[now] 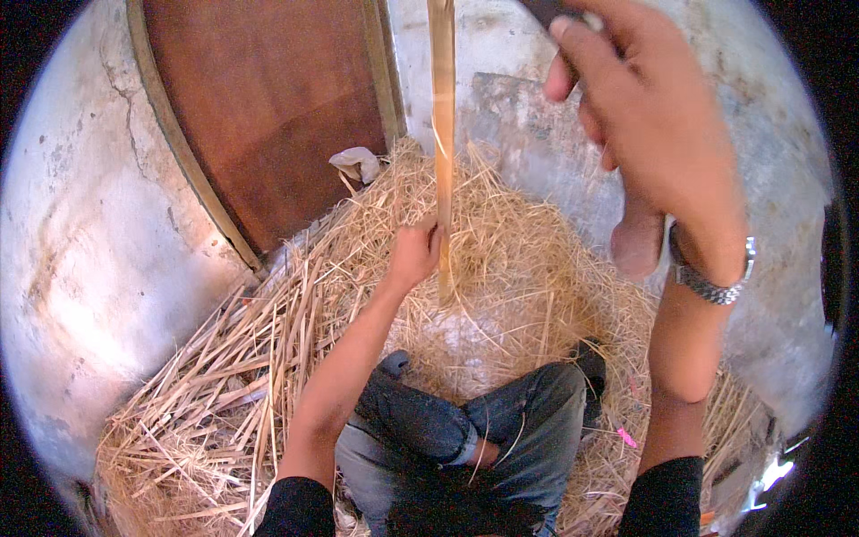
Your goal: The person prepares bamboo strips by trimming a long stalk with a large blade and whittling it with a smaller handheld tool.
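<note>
My left hand [418, 254] is closed round the lower part of a long, flat bamboo strip [443, 107]. The strip stands nearly upright in front of me, its top running out of the picture. A thin sliver curls along its side. Raised at the upper right, my right hand [658, 125] grips a wooden-handled knife [637, 242]. The rounded butt of the handle shows below the fist, and a dark piece of blade shows at the top edge; the rest is cut off. The right hand is apart from the strip and slightly blurred.
A heap of pale shavings [519, 242] rises against the wall [761, 134]. Many split strips [242, 385] lie at the left. Behind them stands a brown door [277, 107], with a whitish crumpled thing [356, 164] beside it. My crossed legs [528, 421] are close below.
</note>
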Available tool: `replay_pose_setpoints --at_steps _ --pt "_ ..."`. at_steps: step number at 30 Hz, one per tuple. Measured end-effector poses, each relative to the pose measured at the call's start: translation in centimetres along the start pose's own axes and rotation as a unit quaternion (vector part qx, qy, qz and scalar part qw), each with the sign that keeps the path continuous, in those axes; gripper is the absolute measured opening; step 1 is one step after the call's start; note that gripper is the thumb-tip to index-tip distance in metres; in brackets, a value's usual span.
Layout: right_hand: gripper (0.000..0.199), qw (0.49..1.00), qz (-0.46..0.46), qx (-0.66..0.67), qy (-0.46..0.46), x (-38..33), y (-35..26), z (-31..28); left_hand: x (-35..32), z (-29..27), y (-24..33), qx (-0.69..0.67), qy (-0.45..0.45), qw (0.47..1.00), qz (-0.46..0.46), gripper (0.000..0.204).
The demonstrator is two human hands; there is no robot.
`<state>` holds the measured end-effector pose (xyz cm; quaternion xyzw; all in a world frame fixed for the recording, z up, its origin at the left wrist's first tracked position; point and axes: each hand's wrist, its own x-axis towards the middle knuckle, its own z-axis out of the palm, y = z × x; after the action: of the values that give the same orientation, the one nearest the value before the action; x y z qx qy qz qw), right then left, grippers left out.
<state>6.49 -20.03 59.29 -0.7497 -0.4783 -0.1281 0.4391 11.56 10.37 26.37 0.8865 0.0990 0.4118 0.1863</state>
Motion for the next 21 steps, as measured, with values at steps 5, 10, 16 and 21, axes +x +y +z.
replay_pose_setpoints --at_steps 5,10,16,21 --pt "0.047 0.972 -0.099 -0.018 0.214 -0.4 -0.3 1.6 2.5 -4.5 5.7 -0.042 0.04 0.998 -0.014 0.014" --pt "0.05 1.0 -0.006 -0.018 0.013 2.1 3.4 3.7 -4.0 -0.3 -1.3 0.1 -0.113 0.986 -0.076 0.028" --pt "0.05 0.991 -0.089 0.008 0.101 3.4 4.6 4.5 -4.6 2.6 -2.9 0.022 -0.055 0.996 -0.066 0.039" --pt "0.048 0.995 -0.02 -0.011 0.099 3.3 2.1 1.1 -0.8 1.8 0.3 -0.03 -0.027 0.997 -0.068 0.027"
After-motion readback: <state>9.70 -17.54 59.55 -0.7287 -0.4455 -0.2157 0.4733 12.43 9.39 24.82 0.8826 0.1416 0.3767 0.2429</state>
